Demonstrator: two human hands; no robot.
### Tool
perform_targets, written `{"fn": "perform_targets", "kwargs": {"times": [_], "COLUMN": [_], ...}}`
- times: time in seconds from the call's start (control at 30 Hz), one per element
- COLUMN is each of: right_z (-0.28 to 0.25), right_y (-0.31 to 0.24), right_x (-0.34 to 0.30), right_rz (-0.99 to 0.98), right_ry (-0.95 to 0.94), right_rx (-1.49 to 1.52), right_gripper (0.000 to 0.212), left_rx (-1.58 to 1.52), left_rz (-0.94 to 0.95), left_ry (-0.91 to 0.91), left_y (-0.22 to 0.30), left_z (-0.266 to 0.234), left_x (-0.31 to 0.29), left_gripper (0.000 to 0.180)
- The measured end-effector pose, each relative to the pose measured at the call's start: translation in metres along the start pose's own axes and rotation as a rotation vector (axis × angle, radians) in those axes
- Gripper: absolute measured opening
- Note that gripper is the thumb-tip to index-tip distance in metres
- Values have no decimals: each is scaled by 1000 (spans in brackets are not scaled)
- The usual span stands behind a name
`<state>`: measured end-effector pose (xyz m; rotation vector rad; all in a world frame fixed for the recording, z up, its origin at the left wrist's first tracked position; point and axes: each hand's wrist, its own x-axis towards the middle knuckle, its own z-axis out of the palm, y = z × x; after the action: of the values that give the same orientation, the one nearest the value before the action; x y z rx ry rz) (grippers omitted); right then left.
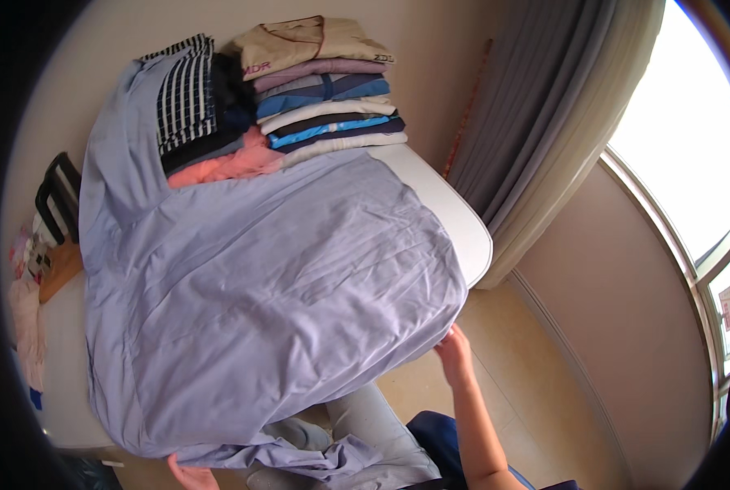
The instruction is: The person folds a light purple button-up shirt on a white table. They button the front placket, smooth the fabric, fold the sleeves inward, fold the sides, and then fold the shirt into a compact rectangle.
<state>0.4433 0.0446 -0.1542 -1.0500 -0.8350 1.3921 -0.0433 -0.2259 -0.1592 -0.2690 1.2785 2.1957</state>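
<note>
A large lavender-grey shirt (258, 286) lies spread over the white table, rumpled in places. One sleeve-like part runs up at the far left beside the stacked clothes, and the near edge hangs over my lap. My right hand (455, 353) grips the shirt's edge at the right corner, its fingers bent around the cloth. At the bottom, my left hand (191, 474) shows only in part, closed at the shirt's near left edge; its fingertips are hidden by the fabric.
A tall stack of folded clothes (332, 106) stands at the back of the table (455, 220). Left of it are a striped garment (187, 102) and a coral one (234, 163). A black handle-like frame (58, 196) is at far left. Grey curtains (536, 106) hang beside the window.
</note>
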Motion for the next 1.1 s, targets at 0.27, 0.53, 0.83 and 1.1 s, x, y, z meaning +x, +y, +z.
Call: {"fn": "perform_targets", "kwargs": {"times": [0.27,0.53,0.83,1.1], "right_z": [3,38,57,36], "right_y": [15,-33,-132,-146], "right_x": [-26,-56,-29,16], "right_rz": [160,124,-457,-348], "right_ry": [-330,78,280,265], "right_rx": [355,411,-188,-605], "right_gripper": [76,42,27,20], "left_rx": [724,1520,1879,1652], "left_rz": [1286,1325,1150,1201], "left_ry": [-36,-1419,-1299,-1330], "left_y": [65,-9,-62,-60], "left_z": [77,351,437,445], "left_x": [-18,-71,20,31], "left_gripper": [44,56,82,67]}}
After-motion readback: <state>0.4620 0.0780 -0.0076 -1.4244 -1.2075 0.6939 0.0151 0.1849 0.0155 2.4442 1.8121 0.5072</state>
